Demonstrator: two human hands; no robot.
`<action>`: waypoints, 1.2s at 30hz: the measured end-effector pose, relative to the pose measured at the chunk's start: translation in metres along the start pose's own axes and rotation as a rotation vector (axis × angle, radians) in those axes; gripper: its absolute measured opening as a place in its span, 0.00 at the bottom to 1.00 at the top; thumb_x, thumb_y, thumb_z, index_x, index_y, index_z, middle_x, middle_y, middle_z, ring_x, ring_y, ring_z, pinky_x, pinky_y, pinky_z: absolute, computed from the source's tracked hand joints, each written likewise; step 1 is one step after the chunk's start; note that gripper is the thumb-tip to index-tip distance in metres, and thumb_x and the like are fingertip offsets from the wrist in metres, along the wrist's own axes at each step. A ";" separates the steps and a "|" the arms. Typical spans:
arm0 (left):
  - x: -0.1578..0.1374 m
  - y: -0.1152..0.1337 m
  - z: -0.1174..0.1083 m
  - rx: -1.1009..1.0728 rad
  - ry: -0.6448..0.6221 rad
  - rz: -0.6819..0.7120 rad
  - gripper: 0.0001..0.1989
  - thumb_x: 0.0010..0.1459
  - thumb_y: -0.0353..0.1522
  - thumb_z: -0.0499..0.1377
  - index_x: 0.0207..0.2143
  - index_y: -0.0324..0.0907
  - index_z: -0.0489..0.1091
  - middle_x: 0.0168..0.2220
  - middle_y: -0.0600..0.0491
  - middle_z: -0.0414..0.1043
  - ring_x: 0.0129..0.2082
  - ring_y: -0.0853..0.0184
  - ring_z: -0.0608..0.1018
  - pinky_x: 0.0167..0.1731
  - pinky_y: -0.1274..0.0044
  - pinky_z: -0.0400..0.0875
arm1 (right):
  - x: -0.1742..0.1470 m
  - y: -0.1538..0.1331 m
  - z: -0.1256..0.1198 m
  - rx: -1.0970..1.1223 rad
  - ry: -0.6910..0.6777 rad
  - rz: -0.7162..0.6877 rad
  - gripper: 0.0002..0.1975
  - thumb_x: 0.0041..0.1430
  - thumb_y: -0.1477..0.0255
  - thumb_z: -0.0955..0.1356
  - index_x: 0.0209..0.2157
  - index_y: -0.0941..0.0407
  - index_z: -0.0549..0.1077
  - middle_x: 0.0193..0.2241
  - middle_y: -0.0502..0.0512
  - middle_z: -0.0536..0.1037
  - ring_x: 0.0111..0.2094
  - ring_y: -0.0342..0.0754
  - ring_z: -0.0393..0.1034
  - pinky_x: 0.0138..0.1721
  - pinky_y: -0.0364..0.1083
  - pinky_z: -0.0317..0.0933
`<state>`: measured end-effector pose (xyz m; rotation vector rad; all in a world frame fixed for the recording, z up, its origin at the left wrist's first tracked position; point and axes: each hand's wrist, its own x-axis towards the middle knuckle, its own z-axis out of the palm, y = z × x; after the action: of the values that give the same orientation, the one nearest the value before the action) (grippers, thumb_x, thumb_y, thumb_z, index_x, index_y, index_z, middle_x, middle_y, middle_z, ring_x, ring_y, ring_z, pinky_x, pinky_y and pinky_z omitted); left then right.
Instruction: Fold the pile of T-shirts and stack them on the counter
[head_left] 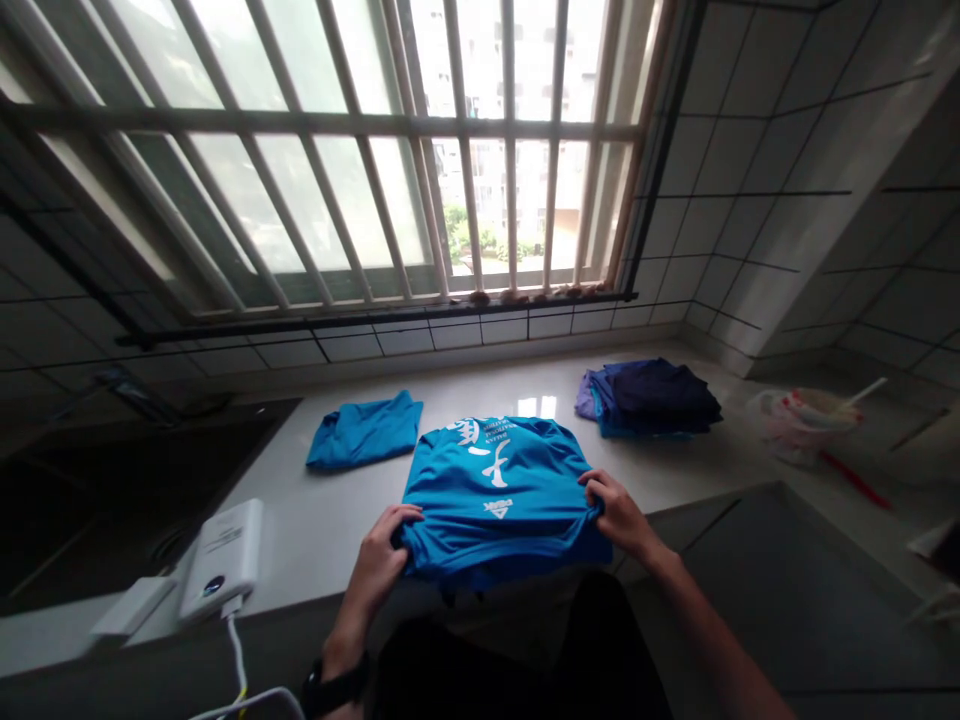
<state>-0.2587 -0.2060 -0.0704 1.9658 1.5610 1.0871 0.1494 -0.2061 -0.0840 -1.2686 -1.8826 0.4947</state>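
Observation:
A blue T-shirt with white lettering lies spread on the light countertop, its near edge hanging over the counter's front. My left hand grips the shirt's near left side, fingers closed on the cloth. At the near right side, my right hand pinches the fabric between thumb and fingers. The cloth between both hands is bunched along the near edge. A folded blue garment rests just behind and left of the shirt. Farther back on the right sits a stack of folded dark and blue clothes.
On the left are a dark sink with a faucet, a white power bank with a cable, and a small white box. A plastic bag with a container stands at right. A barred window is behind.

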 end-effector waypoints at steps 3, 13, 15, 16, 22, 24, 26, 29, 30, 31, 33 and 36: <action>-0.001 0.003 -0.008 0.071 0.086 0.024 0.15 0.50 0.29 0.55 0.39 0.45 0.77 0.42 0.50 0.79 0.44 0.61 0.79 0.45 0.72 0.75 | -0.009 0.002 -0.011 -0.094 0.040 0.029 0.14 0.43 0.85 0.61 0.28 0.53 0.66 0.43 0.57 0.74 0.48 0.52 0.72 0.51 0.49 0.63; 0.011 0.032 -0.024 0.479 -0.120 0.015 0.29 0.50 0.19 0.49 0.48 0.48 0.77 0.52 0.52 0.79 0.54 0.61 0.77 0.57 0.67 0.68 | 0.011 -0.024 -0.035 -0.248 -0.138 0.090 0.27 0.49 0.84 0.61 0.49 0.54 0.76 0.52 0.58 0.78 0.54 0.52 0.72 0.58 0.49 0.61; 0.035 0.038 -0.005 0.454 -0.180 0.043 0.26 0.58 0.23 0.48 0.55 0.46 0.74 0.56 0.49 0.76 0.57 0.62 0.76 0.60 0.69 0.68 | 0.042 -0.023 -0.024 -0.259 -0.060 0.176 0.25 0.56 0.83 0.61 0.52 0.56 0.75 0.53 0.61 0.78 0.52 0.51 0.74 0.57 0.47 0.63; 0.046 0.039 0.007 0.476 -0.191 0.033 0.25 0.61 0.26 0.49 0.58 0.44 0.72 0.59 0.47 0.74 0.59 0.60 0.75 0.60 0.68 0.67 | 0.057 -0.021 -0.017 -0.282 -0.013 0.247 0.23 0.58 0.82 0.61 0.52 0.58 0.76 0.52 0.64 0.79 0.53 0.52 0.74 0.58 0.47 0.62; 0.059 0.011 0.053 0.598 -0.212 0.002 0.24 0.67 0.36 0.51 0.65 0.48 0.65 0.70 0.46 0.60 0.70 0.52 0.60 0.66 0.56 0.58 | 0.113 0.009 0.003 -0.350 0.035 0.501 0.18 0.62 0.75 0.67 0.53 0.60 0.77 0.48 0.66 0.82 0.50 0.56 0.77 0.52 0.47 0.67; 0.054 0.001 0.054 0.572 -0.207 0.005 0.25 0.68 0.37 0.51 0.66 0.49 0.64 0.70 0.47 0.59 0.71 0.53 0.60 0.67 0.56 0.56 | 0.119 0.016 0.003 -0.367 -0.018 0.490 0.15 0.60 0.73 0.70 0.49 0.58 0.79 0.45 0.63 0.83 0.48 0.55 0.78 0.48 0.45 0.68; 0.052 -0.004 0.052 0.539 -0.187 -0.007 0.25 0.68 0.38 0.51 0.66 0.49 0.64 0.70 0.47 0.60 0.70 0.54 0.60 0.67 0.56 0.56 | 0.123 0.021 0.001 -0.375 -0.042 0.469 0.12 0.61 0.72 0.69 0.45 0.57 0.81 0.43 0.62 0.83 0.47 0.54 0.78 0.47 0.44 0.68; 0.055 -0.005 0.050 0.500 -0.156 -0.052 0.25 0.67 0.38 0.52 0.65 0.47 0.65 0.69 0.46 0.61 0.70 0.54 0.61 0.67 0.57 0.58 | 0.126 0.026 -0.006 -0.446 0.106 0.476 0.15 0.67 0.74 0.63 0.47 0.58 0.80 0.47 0.64 0.81 0.46 0.52 0.77 0.47 0.44 0.67; 0.056 -0.005 0.050 0.492 -0.150 -0.069 0.25 0.67 0.37 0.52 0.65 0.46 0.65 0.69 0.45 0.61 0.70 0.54 0.62 0.67 0.58 0.58 | 0.125 0.026 -0.008 -0.482 0.146 0.495 0.17 0.68 0.75 0.61 0.48 0.59 0.80 0.47 0.65 0.80 0.45 0.52 0.77 0.47 0.44 0.67; 0.057 -0.004 0.050 0.487 -0.145 -0.083 0.25 0.67 0.37 0.52 0.65 0.44 0.65 0.69 0.44 0.61 0.70 0.54 0.62 0.67 0.58 0.58 | 0.124 0.027 -0.009 -0.520 0.160 0.513 0.18 0.68 0.76 0.59 0.48 0.60 0.79 0.47 0.66 0.79 0.44 0.51 0.77 0.46 0.44 0.67; 0.058 -0.003 0.049 0.483 -0.145 -0.105 0.26 0.67 0.37 0.52 0.65 0.43 0.65 0.69 0.44 0.61 0.70 0.54 0.61 0.67 0.58 0.58 | 0.121 0.026 -0.008 -0.583 0.127 0.506 0.19 0.67 0.79 0.58 0.47 0.60 0.80 0.46 0.67 0.78 0.43 0.51 0.76 0.45 0.45 0.67; 0.058 -0.001 0.049 0.487 -0.169 -0.110 0.26 0.67 0.37 0.51 0.66 0.42 0.64 0.70 0.44 0.60 0.70 0.54 0.60 0.68 0.58 0.57 | 0.117 0.020 0.002 -0.609 0.100 0.363 0.19 0.67 0.77 0.60 0.52 0.58 0.77 0.50 0.66 0.77 0.49 0.53 0.74 0.49 0.46 0.66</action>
<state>-0.2170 -0.1439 -0.0824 2.1676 1.9434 0.5085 0.1390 -0.0923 -0.0527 -2.0125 -1.7818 0.0204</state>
